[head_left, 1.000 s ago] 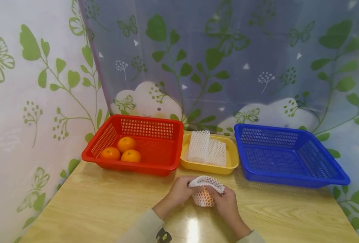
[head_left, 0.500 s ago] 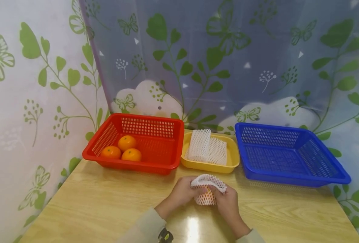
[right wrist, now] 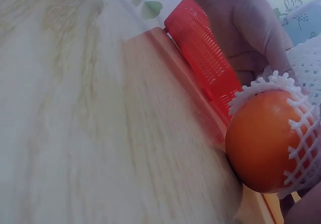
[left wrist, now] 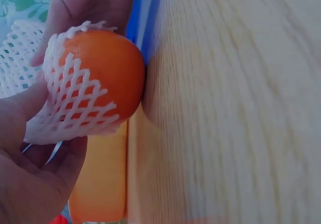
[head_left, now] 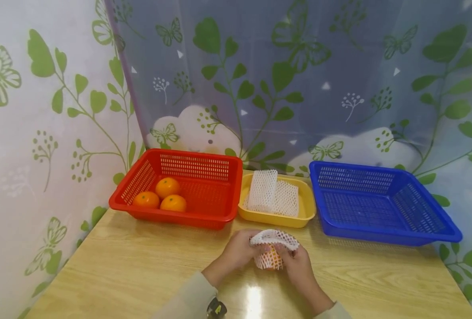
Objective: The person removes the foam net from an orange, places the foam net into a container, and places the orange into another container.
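Both hands work on one orange partly inside a white foam net sleeve, close over the wooden table. The left hand grips the sleeve on its left side, thumb on the mesh. On the opposite side the right hand pinches the sleeve between thumb and fingers. Loose mesh flares open above the fruit in the head view. Both wrist views show the fruit's lower part bare, sticking out past the sleeve's edge right at the tabletop.
A red basket holding three oranges stands at the back left. Behind the hands, a yellow tray contains folded foam net sleeves. To the right is a blue basket. Patterned cloth hangs behind and at the left.
Both hands keep their hold on the sleeve and have shifted only slightly. A bit more bare orange shows below the mesh in the head view.
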`<move>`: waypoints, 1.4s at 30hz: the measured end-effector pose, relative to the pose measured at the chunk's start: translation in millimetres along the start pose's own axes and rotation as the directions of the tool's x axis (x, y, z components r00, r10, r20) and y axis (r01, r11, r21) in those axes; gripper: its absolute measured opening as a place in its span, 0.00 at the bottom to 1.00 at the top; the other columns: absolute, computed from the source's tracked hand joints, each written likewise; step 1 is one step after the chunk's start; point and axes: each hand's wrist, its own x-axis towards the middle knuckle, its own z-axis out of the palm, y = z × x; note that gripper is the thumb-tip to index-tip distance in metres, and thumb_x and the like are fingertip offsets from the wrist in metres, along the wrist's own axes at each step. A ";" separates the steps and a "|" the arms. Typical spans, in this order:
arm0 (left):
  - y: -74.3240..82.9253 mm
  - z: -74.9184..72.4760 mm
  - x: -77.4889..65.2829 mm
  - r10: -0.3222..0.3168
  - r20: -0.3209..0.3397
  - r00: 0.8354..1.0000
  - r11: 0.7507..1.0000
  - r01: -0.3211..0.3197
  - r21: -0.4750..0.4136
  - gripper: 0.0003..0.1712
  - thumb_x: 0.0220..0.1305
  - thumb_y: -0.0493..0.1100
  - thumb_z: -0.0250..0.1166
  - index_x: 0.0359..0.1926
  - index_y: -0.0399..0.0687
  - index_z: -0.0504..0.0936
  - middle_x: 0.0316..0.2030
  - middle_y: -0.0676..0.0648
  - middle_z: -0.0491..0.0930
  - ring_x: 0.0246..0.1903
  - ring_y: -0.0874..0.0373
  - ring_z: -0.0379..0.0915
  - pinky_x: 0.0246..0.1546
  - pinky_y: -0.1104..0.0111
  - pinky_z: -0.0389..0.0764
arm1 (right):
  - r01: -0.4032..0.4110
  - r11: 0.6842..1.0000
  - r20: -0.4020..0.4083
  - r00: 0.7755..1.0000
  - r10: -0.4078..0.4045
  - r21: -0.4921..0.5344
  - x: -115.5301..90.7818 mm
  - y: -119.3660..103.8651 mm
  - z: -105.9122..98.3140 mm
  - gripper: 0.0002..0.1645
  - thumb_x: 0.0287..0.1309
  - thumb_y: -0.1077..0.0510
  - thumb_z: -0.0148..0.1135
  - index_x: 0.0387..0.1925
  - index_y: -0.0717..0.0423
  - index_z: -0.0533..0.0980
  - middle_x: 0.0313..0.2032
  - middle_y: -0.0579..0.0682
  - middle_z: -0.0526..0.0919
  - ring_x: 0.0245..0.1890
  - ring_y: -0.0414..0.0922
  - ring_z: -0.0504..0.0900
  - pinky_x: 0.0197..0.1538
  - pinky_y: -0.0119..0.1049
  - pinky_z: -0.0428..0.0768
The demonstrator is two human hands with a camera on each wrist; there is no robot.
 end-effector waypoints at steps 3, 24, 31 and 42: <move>-0.2 -0.4 0.4 0.004 -0.010 1.000 1.000 -0.003 0.030 0.12 0.54 0.40 0.74 0.41 0.44 0.87 0.38 0.51 0.86 0.37 0.64 0.79 0.42 0.70 0.80 | -0.017 1.000 0.035 0.999 0.017 -0.005 0.3 0.5 -0.8 0.22 0.68 0.56 0.58 0.55 0.68 0.74 0.51 0.58 0.81 0.48 0.34 0.77 0.55 0.27 0.74; -4.2 -3.5 -0.3 -0.029 0.093 0.995 0.999 0.032 -0.031 0.28 0.57 0.48 0.72 0.57 0.45 0.79 0.49 0.50 0.81 0.49 0.58 0.76 0.52 0.64 0.77 | -0.013 0.997 0.008 1.000 0.012 0.075 3.1 -1.4 -0.2 0.20 0.61 0.57 0.66 0.51 0.65 0.78 0.46 0.55 0.84 0.44 0.35 0.80 0.50 0.28 0.78; -3.8 -0.4 -2.4 -0.018 0.135 0.991 0.999 0.022 -0.027 0.31 0.55 0.50 0.74 0.59 0.47 0.78 0.48 0.52 0.81 0.47 0.62 0.75 0.53 0.66 0.75 | -0.001 0.999 -0.055 0.998 0.004 0.047 3.0 -1.8 -0.6 0.14 0.58 0.58 0.68 0.42 0.65 0.82 0.36 0.53 0.87 0.37 0.37 0.82 0.45 0.29 0.80; -4.4 -0.6 -0.7 -0.020 0.159 0.987 0.999 0.013 0.045 0.32 0.50 0.49 0.77 0.57 0.50 0.79 0.48 0.54 0.81 0.46 0.63 0.75 0.53 0.66 0.74 | 0.029 0.997 -0.063 0.998 -0.024 0.078 0.0 2.9 -2.0 0.17 0.61 0.63 0.64 0.48 0.72 0.78 0.44 0.59 0.85 0.43 0.33 0.81 0.50 0.25 0.77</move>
